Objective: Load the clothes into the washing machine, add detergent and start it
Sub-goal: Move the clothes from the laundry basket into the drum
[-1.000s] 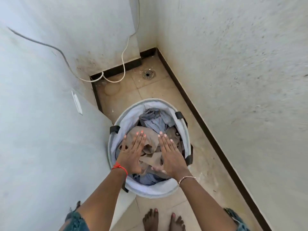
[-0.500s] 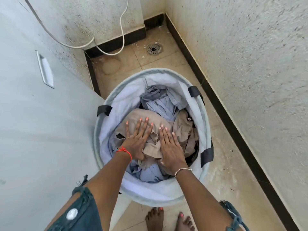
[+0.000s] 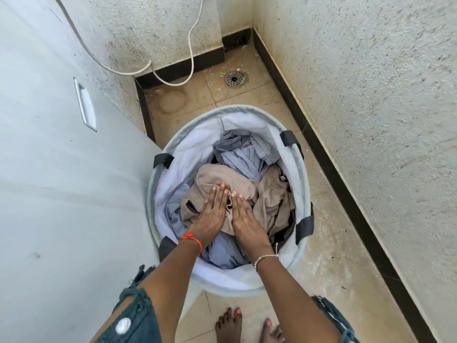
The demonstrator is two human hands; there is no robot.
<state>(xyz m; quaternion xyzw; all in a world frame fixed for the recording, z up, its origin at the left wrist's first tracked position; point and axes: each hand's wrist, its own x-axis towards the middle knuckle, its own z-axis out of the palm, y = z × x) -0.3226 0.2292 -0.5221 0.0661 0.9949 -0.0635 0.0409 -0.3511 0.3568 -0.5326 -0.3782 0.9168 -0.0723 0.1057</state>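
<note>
Inside the basket point(image 3: 247, 112), the clothes point(image 3: 269, 206) lie in a loose heap: a tan garment point(image 3: 237, 179) on top at the middle, blue-grey ones point(image 3: 244, 157) toward the far side and under the near rim. Both hands rest flat on the tan garment, the left hand point(image 3: 212, 215) and the right hand point(image 3: 247, 220) side by side, fingers straight, gripping nothing. The cloth looks soft, light and limp. It will likely sag and trail, so bunching the folds or scooping from under the heap seems surer than pinching an edge. The basket is soft-walled, with dark handles point(image 3: 163, 160) at its rim, and may buckle if leaned on. It stands on a stained tiled floor point(image 3: 262, 95). Beyond the basket sits a drain point(image 3: 235, 79), and a white cable point(image 3: 190, 45) loops down the far wall. Left of the basket rises a white panel point(image 3: 49, 181), possibly the machine. Right of the basket is a rough wall point(image 3: 371, 95).
</note>
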